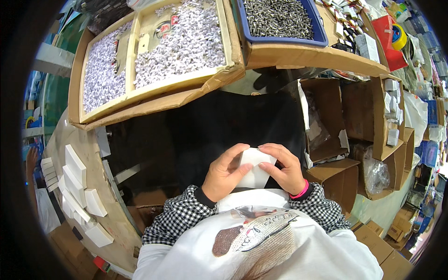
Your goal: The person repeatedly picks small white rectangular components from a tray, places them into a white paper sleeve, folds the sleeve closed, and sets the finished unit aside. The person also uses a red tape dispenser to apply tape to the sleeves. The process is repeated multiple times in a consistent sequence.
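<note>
Both hands, left hand (226, 174) and right hand (283, 169), pinch a small white box (254, 169) between fingertips, held near the chest, apparently to steady it from both sides.

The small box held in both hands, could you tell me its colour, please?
Plain white; the small box shows best in the head view.

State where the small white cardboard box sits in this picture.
In the head view, the small white cardboard box is at lower centre, held between the left hand and right hand, above the black-and-white checked cuffs.
</note>
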Available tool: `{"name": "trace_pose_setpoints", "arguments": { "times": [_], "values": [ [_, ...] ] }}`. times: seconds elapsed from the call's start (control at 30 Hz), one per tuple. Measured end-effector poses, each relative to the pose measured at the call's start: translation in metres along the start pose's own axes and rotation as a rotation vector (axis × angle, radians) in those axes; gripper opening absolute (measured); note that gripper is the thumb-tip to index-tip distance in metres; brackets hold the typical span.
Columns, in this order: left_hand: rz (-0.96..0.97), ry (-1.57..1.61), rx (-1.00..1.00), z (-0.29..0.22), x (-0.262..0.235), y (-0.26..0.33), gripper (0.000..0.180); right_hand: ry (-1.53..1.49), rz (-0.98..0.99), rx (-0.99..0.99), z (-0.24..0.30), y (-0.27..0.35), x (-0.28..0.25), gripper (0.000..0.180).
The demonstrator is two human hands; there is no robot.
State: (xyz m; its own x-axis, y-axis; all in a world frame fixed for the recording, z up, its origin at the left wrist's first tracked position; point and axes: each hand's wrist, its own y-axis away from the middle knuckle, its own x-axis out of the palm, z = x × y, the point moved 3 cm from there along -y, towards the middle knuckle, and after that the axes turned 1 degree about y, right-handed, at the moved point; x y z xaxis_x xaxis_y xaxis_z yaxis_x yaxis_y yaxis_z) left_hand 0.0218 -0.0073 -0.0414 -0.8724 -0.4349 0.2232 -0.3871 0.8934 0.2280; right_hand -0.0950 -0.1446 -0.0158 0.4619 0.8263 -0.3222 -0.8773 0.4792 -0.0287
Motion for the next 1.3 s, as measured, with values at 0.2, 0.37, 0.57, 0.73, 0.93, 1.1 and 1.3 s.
{"name": "trace_pose_setpoints", "arguments": {
  "times": [0.2, 0.37, 0.57, 0.73, 0.93, 1.1, 1.3],
  "values": [
    [-0.056, -0.118, 0.135, 0.003, -0.006, -0.001, 0.041, -0.043, 0.033, 0.015, -0.002, -0.001, -0.002, 0.031],
    [-0.101, 0.108, 0.064, 0.014, -0.004, 0.006, 0.036, -0.016, 0.051, 0.03, -0.005, 0.0, 0.002, 0.031],
    [-0.088, 0.161, 0.063, 0.012, -0.003, 0.012, 0.031, -0.052, 0.098, 0.044, -0.005, 0.0, 0.007, 0.029],
    [-0.055, 0.157, 0.181, -0.006, -0.001, 0.004, 0.031, -0.287, -0.027, 0.167, -0.004, 0.006, 0.002, 0.028],
    [0.035, 0.09, 0.128, -0.015, 0.012, -0.009, 0.025, -0.41, 0.021, 0.079, -0.006, 0.005, -0.007, 0.021],
    [0.031, -0.011, 0.209, -0.016, 0.021, -0.015, 0.018, -0.207, -0.001, 0.022, 0.007, -0.007, -0.023, 0.015],
    [-0.023, -0.035, 0.129, -0.013, 0.021, -0.018, 0.015, 0.068, -0.85, -0.144, 0.03, -0.04, -0.184, 0.014]
  ]
}}
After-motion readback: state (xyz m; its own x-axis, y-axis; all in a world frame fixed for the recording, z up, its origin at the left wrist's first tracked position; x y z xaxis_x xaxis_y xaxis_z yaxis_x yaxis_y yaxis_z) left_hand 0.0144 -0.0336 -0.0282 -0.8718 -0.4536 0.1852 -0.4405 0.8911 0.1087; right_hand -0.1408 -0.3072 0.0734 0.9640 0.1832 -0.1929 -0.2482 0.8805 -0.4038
